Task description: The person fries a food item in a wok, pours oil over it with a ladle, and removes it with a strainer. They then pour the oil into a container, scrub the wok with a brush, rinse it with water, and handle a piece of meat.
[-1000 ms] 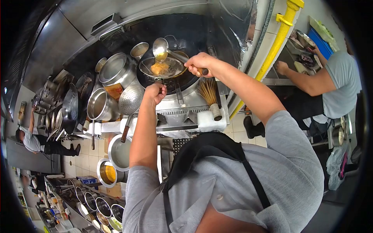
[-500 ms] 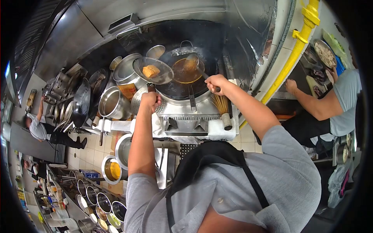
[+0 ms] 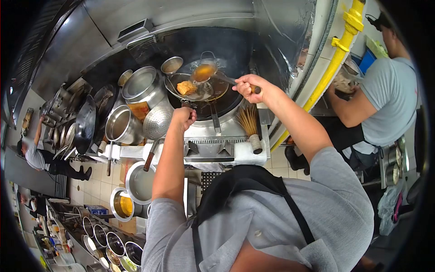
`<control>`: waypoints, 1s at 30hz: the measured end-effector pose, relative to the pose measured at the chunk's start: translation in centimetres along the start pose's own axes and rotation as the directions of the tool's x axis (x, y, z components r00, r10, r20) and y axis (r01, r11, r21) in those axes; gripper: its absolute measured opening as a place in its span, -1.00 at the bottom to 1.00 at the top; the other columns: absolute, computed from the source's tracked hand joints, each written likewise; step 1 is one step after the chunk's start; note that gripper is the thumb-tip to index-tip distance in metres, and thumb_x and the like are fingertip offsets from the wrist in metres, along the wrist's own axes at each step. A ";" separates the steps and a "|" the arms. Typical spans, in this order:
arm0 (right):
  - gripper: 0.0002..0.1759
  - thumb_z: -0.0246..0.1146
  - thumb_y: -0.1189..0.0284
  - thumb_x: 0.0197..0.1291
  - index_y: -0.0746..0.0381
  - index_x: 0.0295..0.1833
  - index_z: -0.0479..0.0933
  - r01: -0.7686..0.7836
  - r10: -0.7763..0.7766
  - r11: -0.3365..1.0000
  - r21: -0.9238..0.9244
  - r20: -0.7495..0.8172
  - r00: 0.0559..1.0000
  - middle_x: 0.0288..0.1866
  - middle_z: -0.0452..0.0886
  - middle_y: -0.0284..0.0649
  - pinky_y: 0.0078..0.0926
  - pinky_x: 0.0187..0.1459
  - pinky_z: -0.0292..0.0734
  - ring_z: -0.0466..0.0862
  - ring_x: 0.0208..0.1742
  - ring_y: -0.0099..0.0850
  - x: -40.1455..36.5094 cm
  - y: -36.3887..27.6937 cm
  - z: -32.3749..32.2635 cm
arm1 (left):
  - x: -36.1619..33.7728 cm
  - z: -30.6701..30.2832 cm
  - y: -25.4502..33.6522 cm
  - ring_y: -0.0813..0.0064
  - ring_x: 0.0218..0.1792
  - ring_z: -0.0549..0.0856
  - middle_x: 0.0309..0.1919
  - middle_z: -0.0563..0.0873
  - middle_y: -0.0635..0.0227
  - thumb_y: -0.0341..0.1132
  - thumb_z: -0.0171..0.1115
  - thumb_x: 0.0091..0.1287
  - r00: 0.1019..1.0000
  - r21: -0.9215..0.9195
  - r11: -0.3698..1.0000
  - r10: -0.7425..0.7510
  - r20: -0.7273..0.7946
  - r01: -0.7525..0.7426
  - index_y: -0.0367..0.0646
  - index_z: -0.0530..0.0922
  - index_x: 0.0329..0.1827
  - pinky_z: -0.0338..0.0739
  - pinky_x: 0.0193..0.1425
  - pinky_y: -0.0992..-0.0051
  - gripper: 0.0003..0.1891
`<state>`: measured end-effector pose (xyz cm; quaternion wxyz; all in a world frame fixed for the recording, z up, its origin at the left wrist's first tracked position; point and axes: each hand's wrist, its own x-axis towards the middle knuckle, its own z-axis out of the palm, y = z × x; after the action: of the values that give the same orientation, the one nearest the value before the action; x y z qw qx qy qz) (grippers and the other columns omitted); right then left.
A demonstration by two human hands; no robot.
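My left hand (image 3: 184, 118) is closed round the handle of a wire strainer (image 3: 173, 82), which is over the left part of the wok (image 3: 231, 102). A golden fried piece (image 3: 186, 88) lies in the strainer. With my right hand (image 3: 248, 89) I grip the wooden-ended handle of a ladle (image 3: 205, 72); its bowl holds brownish-orange liquid, just right of the fried piece and above the wok. Another long handle (image 3: 215, 119) rests across the wok's front rim. Both hands have their fingers wrapped round their handles.
A bamboo brush (image 3: 248, 122) stands right of the wok. Left are a perforated ladle (image 3: 157, 121), a steel pot (image 3: 123, 124) and a lidded pot (image 3: 139, 85). A co-worker (image 3: 385, 90) works at the right, beyond a yellow pipe (image 3: 333, 68). Another person (image 3: 37, 156) is far left.
The strainer has moved right and the ladle left, so they now meet over the wok. The perforated ladle shows more fully. The co-worker at the right has leaned into view.
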<state>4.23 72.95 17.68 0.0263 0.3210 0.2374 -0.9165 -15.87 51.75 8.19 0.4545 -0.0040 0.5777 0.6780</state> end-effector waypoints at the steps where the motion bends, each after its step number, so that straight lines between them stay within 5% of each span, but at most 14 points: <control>1: -0.84 0.05 0.50 0.23 0.39 -0.24 0.26 0.005 -0.005 1.000 0.003 -0.009 1.000 -0.70 0.28 -0.43 -0.78 -0.83 0.23 0.32 -0.80 -0.68 -0.4 0.0 0.6 | 0.0 0.5 -0.3 0.51 -0.59 0.45 -0.50 0.48 0.24 -0.65 -0.08 0.15 1.000 0.000 1.000 -0.006 0.009 0.006 -0.35 0.38 -0.36 0.37 -0.59 0.59 -0.93; 4: -0.65 -0.01 0.44 0.27 0.14 -0.60 0.18 0.045 -0.051 0.981 -0.189 -0.027 0.998 -0.73 0.26 -0.46 -0.79 -0.84 0.24 0.30 -0.81 -0.70 -0.7 -0.3 1.6 | -0.7 2.5 -0.7 0.57 -0.57 0.45 -0.48 0.48 0.24 -0.61 -0.09 0.21 0.998 0.033 0.999 -0.023 0.067 0.021 -0.37 0.35 -0.35 0.40 -0.56 0.64 -0.97; 19: -0.78 0.09 0.48 0.21 0.21 -0.50 0.33 0.208 -0.279 0.839 -0.503 -0.070 0.958 -0.70 0.35 -0.42 -0.78 -0.80 0.23 0.33 -0.76 -0.71 -2.4 1.2 3.4 | -1.4 3.4 -0.9 0.56 -0.57 0.46 -0.46 0.50 0.23 -0.63 -0.09 0.18 0.988 0.001 1.000 -0.031 0.152 0.031 -0.40 0.36 -0.31 0.40 -0.55 0.64 -0.93; 23: -0.81 0.13 0.52 0.19 0.29 -0.49 0.42 0.252 -0.385 0.716 -0.651 -0.067 0.921 -0.70 0.39 -0.37 -0.74 -0.80 0.20 0.36 -0.75 -0.66 -1.9 1.6 2.8 | -1.3 1.3 -0.2 0.56 -0.58 0.46 -0.46 0.51 0.24 -0.62 -0.09 0.18 0.992 -0.041 0.998 -0.047 0.117 0.053 -0.37 0.36 -0.31 0.40 -0.57 0.66 -0.93; 25: -0.74 0.14 0.51 0.17 0.26 -0.58 0.41 0.188 -0.435 0.583 -0.790 -0.109 0.894 -0.72 0.40 -0.34 -0.68 -0.78 0.21 0.37 -0.75 -0.63 -1.8 1.6 2.9 | -1.3 0.2 0.3 0.57 -0.58 0.46 -0.46 0.51 0.25 -0.62 -0.08 0.18 0.991 -0.053 0.996 -0.059 0.122 0.066 -0.37 0.36 -0.30 0.39 -0.57 0.66 -0.93; 27: -0.71 0.25 0.35 0.05 0.24 -0.64 0.46 0.063 -0.551 0.347 -0.936 -0.149 0.821 -0.71 0.48 -0.28 -0.34 -0.72 0.31 0.43 -0.77 -0.44 1.2 1.5 1.5 | -2.0 -0.8 0.6 0.57 -0.58 0.46 -0.48 0.51 0.26 -0.61 -0.08 0.19 0.998 -0.011 1.000 -0.022 0.065 0.023 -0.36 0.36 -0.30 0.39 -0.58 0.67 -0.94; 30: -0.78 0.17 0.46 -0.14 0.32 -0.72 0.54 0.014 -0.642 0.170 -0.985 -0.100 0.760 -0.68 0.56 -0.10 -0.28 -0.62 0.43 0.56 -0.67 -0.23 5.7 1.3 -1.5 | -3.2 -2.3 1.3 0.55 -0.60 0.46 -0.55 0.49 0.29 -0.59 -0.06 0.19 1.000 0.075 0.997 0.030 0.001 -0.030 -0.34 0.40 -0.40 0.39 -0.59 0.63 -0.94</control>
<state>0.88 73.06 12.66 -0.0585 0.3995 0.8031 -0.4383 -15.96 48.07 10.15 0.4439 0.0217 0.6029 0.6626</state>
